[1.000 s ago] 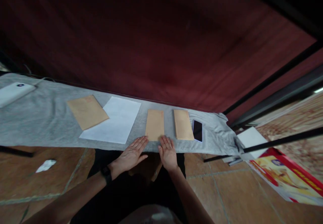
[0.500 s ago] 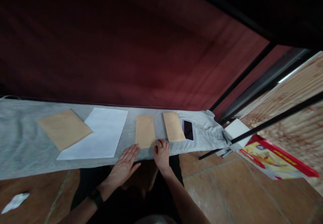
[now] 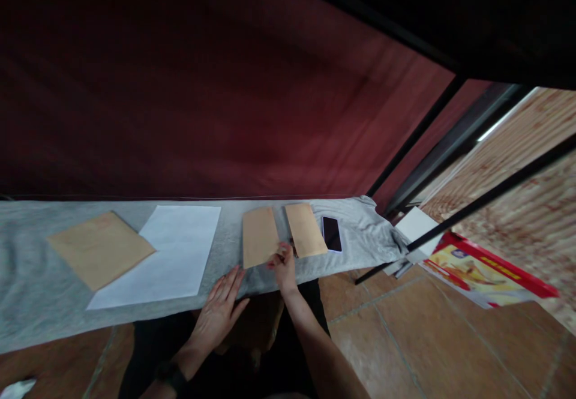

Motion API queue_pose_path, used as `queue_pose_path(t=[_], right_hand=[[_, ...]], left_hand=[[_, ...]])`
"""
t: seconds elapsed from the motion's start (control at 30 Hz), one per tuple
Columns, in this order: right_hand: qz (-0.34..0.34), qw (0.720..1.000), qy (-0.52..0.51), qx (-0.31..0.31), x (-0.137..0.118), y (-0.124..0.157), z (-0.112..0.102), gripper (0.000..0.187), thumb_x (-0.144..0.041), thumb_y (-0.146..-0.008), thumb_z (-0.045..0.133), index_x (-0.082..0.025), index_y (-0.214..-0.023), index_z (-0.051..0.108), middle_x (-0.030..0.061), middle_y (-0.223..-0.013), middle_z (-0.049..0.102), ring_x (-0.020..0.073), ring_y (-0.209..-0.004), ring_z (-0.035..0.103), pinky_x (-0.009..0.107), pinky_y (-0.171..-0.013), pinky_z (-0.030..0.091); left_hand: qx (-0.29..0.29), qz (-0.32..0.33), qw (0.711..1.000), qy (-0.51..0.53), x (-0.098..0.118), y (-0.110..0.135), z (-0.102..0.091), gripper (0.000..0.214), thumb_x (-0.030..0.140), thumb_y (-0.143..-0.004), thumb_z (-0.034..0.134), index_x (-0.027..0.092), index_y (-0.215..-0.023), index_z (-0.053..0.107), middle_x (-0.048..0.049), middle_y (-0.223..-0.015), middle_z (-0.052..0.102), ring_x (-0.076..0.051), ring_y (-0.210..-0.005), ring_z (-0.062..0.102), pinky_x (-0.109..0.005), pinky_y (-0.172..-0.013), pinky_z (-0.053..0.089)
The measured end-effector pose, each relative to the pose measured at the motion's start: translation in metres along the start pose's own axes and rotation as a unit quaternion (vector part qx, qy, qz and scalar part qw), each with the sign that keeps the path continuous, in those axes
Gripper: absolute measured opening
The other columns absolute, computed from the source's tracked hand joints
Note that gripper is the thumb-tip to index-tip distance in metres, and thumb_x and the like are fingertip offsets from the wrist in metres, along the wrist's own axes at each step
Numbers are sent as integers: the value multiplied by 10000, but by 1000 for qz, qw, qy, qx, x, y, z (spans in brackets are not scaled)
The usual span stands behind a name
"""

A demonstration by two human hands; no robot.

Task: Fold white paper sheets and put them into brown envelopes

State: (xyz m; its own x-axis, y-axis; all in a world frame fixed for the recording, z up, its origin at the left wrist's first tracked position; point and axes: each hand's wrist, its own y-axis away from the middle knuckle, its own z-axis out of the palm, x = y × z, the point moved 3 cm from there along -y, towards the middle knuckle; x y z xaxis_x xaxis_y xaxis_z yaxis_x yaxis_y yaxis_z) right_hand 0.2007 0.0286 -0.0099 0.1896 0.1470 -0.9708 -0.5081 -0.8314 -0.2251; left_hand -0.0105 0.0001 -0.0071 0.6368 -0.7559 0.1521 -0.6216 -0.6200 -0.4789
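In the head view, a middle envelope [image 3: 260,237] of brown paper is lying on the cloth-covered worktop [image 3: 229,237], in front of the person. The left hand [image 3: 218,310] is lying flat at the worktop's near edge, fingers stretched out and thumb spread, holding nothing; its fingertips are ending right at the near left corner of the middle envelope. The right hand [image 3: 283,267] is keeping its fingers curled in at the near right corner of the middle envelope; whether they are pinching the paper is too small to tell. The two hands are staying apart from each other. To the right of the middle envelope, another narrow envelope [image 3: 306,229] is lying just beside it, and past that a phone [image 3: 332,234] is resting with its dark screen up. To the left of the middle envelope, a white sheet [image 3: 177,255] is lying flat, and a wider envelope [image 3: 102,250] is overlapping its left part. Beyond the middle envelope, a dark red curtain [image 3: 225,117] is hanging.
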Motion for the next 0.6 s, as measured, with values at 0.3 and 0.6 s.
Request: queue_pose_path(t=[0.3,0.6], right_hand=[[91,986,6,137,-18,-65,-131,443,-296,-736,543,-203,-1169,565,10,-932,643,101,-559,593,253,-543,566],[123,977,41,171,6,-62,-165,387,-359,-705,553,-182,-1042,621,4,-736,637,156,-542,628,288,-524,583]], left_hand=[[24,1,999,-22,-3,10,12,696,456,-981,457,212,-1591,228,-131,-1521,495,-286,-1364,515,-457,-1159,358],[26,8,998,-48,-4,11,13,708,412,-983,458,208,-1601,179,-122,-1527,489,-277,-1369,511,-456,-1158,363]])
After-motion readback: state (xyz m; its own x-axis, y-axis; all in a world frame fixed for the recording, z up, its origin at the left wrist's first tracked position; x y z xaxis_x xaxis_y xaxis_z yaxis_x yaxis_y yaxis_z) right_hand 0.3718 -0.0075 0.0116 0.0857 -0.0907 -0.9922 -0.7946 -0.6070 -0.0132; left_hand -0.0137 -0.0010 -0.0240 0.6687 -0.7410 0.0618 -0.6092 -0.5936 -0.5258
